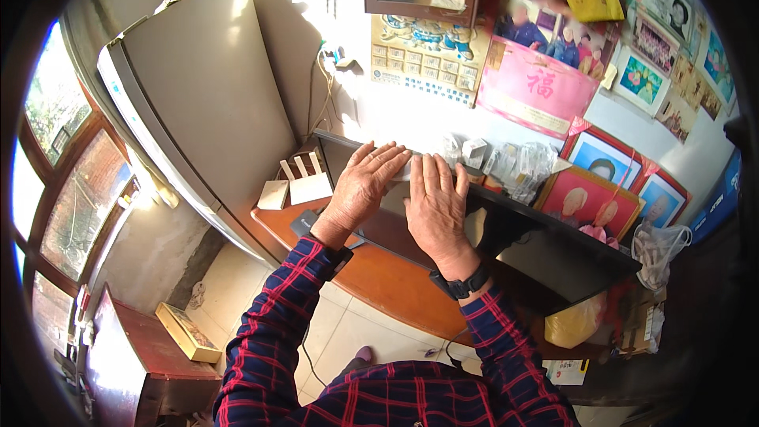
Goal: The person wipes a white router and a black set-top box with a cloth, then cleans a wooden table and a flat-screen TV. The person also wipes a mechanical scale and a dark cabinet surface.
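A black flat-screen television stands slantwise on an orange-brown wooden cabinet. My left hand lies over the left part of its top edge, fingers stretched out and close together. Beside it, my right hand lies back up over the same edge, fingers pointing to the wall. A small pale thing, perhaps cloth, shows between the hands; I cannot tell which hand touches it. Both palms are hidden. Dark bands circle both wrists, including a black wristband on the right.
A white router and a grey refrigerator stand to the left. Behind the television are small boxes in clear plastic and framed photographs. A yellow bag sits below its right end. A cable hangs near the floor.
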